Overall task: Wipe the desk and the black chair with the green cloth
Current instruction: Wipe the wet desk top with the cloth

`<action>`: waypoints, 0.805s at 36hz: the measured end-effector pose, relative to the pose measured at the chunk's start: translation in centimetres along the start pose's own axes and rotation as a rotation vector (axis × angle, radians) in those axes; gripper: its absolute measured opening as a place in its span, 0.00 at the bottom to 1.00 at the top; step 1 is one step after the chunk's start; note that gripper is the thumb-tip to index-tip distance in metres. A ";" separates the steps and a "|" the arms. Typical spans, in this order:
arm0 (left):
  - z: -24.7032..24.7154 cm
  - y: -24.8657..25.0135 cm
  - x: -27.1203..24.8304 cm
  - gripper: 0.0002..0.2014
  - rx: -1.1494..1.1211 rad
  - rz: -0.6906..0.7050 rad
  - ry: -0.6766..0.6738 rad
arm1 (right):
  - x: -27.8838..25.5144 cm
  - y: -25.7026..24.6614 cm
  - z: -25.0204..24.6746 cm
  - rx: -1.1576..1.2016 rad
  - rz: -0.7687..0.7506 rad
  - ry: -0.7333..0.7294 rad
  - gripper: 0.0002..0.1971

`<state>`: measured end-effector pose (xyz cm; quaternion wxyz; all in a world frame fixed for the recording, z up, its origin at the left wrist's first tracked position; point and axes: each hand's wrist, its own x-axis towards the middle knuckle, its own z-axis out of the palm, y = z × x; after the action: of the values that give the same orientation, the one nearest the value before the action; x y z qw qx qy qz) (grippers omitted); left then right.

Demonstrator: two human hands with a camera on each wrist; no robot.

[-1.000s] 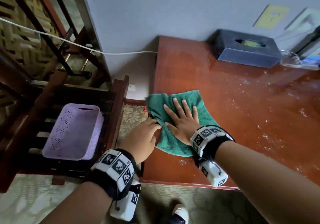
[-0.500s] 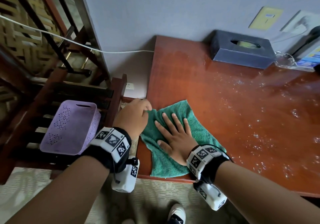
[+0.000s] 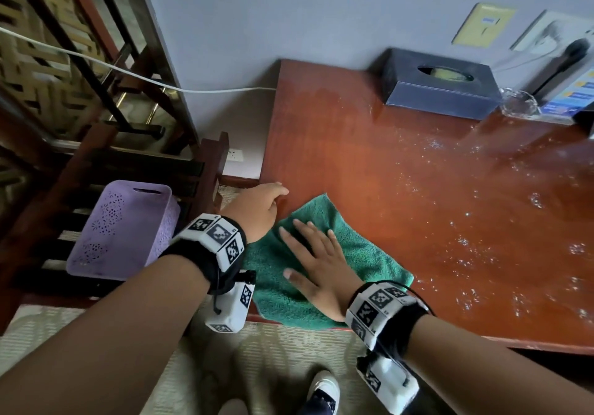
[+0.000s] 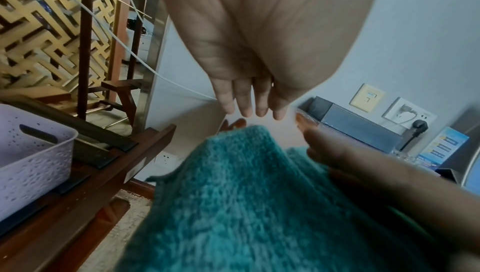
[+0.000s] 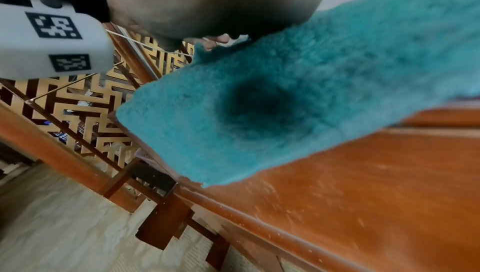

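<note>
As the flat-fingered right grip (image 3: 316, 266) presses green cloth (image 3: 363, 254) over the surface (image 3: 418, 189) at its 7 o'clock corner, it may fall; left grip (image 3: 254, 210) slack, empty.

A: What is the person wearing above the left hand (image 3: 254, 212) and right hand (image 3: 321, 270)?
B: Black straps (image 3: 205, 266) carrying white blocks (image 3: 218, 236) printed with black square codes, a white camera box (image 3: 229, 310) hanging under each.
A: And at 6 o'clock?
B: A white shoe (image 3: 323, 389) is showing.

- Looks like a hotel room or bedroom, tbh
- Glossy wood desk (image 3: 401, 173) with a tissue box (image 3: 440, 93) against the wall (image 3: 289, 12)
- Socket (image 3: 546, 35) above it, carpet (image 3: 273, 366) underfoot
- Gold lattice screen (image 3: 32, 44) off left
</note>
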<state>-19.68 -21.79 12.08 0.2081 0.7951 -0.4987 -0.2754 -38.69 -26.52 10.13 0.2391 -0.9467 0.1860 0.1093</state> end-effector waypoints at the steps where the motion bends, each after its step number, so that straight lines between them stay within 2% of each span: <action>1: 0.2 0.0 0.0 0.21 0.008 -0.006 -0.008 | 0.3 -0.2 0.2 -0.001 0.028 0.031 0.30; 5: 1.0 0.0 0.1 0.21 0.020 -0.022 -0.009 | 1.8 -1.3 1.3 -0.053 0.160 0.074 0.36; 8: 1.2 0.1 0.1 0.21 0.021 -0.022 0.012 | 2.1 -1.6 2.0 -0.151 0.189 0.070 0.37; 20: 1.5 1.4 0.9 0.22 -0.020 -0.048 0.146 | 0.0 -1.6 2.9 -0.174 0.042 0.135 0.29; 24: 1.9 2.1 1.3 0.22 -0.014 -0.002 0.180 | -1.4 -1.1 3.5 -0.166 -0.023 0.158 0.28; 27: 2.6 2.5 1.8 0.24 0.020 -0.013 0.145 | -2.1 -0.5 3.8 -0.189 -0.053 0.150 0.27; 29: 3.2 2.8 2.0 0.27 0.118 -0.056 0.068 | -2.4 -0.1 3.9 -0.180 -0.069 0.145 0.26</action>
<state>-22.96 -24.92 10.85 0.1700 0.8285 -0.4842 -0.2240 -41.24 -23.77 7.56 0.1426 -0.9757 0.1594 0.0485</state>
